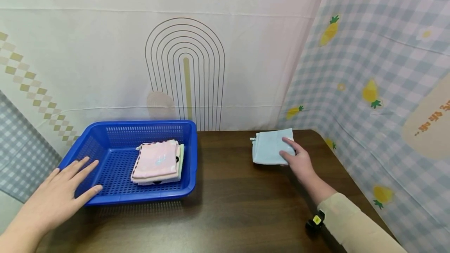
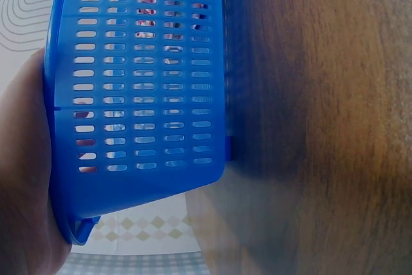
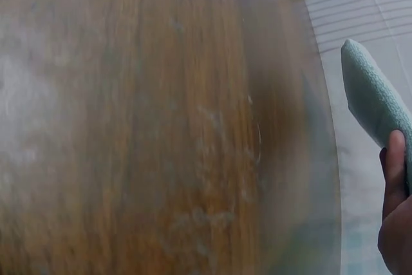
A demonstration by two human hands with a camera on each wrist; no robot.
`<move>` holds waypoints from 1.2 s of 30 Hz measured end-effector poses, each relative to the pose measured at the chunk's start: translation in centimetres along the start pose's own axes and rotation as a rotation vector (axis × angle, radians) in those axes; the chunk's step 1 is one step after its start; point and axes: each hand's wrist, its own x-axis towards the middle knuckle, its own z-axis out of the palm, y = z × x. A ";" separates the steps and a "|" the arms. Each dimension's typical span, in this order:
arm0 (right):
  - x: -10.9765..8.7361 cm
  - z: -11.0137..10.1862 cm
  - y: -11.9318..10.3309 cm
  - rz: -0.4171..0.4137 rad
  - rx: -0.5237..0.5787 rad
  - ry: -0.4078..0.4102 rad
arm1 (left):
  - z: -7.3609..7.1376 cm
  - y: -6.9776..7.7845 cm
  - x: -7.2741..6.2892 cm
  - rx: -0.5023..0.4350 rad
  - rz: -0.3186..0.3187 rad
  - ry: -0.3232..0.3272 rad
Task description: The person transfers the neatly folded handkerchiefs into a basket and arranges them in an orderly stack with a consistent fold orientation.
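A folded light blue towel is pinched along its right side by my right hand. In the right wrist view the towel shows as a thick folded edge held above the table, with the thumb against it. My left hand lies over the left end of a blue plastic basket, its fingers extended and spread. A stack of folded towels, a pink one on top, sits in the right part of the basket. Under the pink one, white and pale green edges show.
The dark wooden table extends between the basket and the right hand. Behind it hangs a white patterned curtain, and a blue checked cloth with pineapples borders the right side. A black band with a yellow mark is on the right wrist.
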 end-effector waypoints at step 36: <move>-2.1 4.2 -4.6 -0.080 0.170 -0.065 | 0.1 -0.1 -0.1 0.014 0.012 0.001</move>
